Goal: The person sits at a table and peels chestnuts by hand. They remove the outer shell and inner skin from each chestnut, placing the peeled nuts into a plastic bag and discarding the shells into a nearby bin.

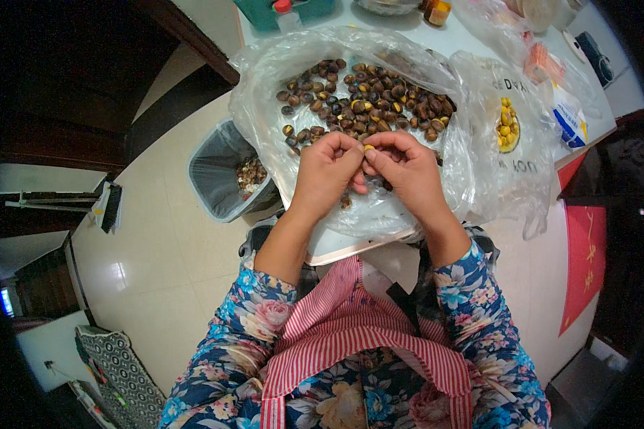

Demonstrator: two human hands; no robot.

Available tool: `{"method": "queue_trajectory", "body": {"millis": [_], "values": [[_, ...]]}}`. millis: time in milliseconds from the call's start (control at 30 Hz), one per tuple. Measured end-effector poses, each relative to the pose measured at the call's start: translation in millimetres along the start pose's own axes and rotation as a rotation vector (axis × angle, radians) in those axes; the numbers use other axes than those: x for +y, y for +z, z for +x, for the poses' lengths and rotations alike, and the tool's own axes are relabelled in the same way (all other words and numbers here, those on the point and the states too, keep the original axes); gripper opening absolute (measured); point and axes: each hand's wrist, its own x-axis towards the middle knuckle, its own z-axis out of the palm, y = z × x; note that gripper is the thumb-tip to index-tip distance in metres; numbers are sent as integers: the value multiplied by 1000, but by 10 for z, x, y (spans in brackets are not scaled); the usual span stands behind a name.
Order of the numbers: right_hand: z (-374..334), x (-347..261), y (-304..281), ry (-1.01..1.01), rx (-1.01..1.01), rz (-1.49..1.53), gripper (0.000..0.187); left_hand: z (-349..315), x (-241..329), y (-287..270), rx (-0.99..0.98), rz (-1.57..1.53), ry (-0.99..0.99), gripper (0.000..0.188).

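Observation:
My left hand (327, 170) and my right hand (402, 169) meet over the near part of a spread clear plastic bag (261, 79). Between their fingertips is a small chestnut (369, 148), mostly covered, with only a bit of yellow showing. Both hands are closed in a pinch on it. Just beyond my fingers lies a broad heap of brown chestnuts (390, 93), some split with yellow flesh visible. Off to the right, peeled yellow chestnuts (508, 127) sit in a small pile on another printed clear bag (483, 86). A shell fragment (345, 203) rests below my left hand.
A grey lined bin (218, 161) holding shell scraps stands on the floor, left of the white table (340, 245). Along the table's far side are a green container (265, 13), a red-capped bottle (286, 16), an amber jar (436, 12) and a blue-white packet (567, 118).

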Motion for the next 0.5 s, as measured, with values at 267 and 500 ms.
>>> {"method": "queue_trajectory", "body": {"millis": [267, 500], "values": [[-36, -1, 63, -246, 70, -387, 11, -12, -24, 19, 39, 81, 41, 10], [-47, 2, 83, -198, 76, -287, 10, -6, -13, 25, 65, 86, 30, 10]]}}
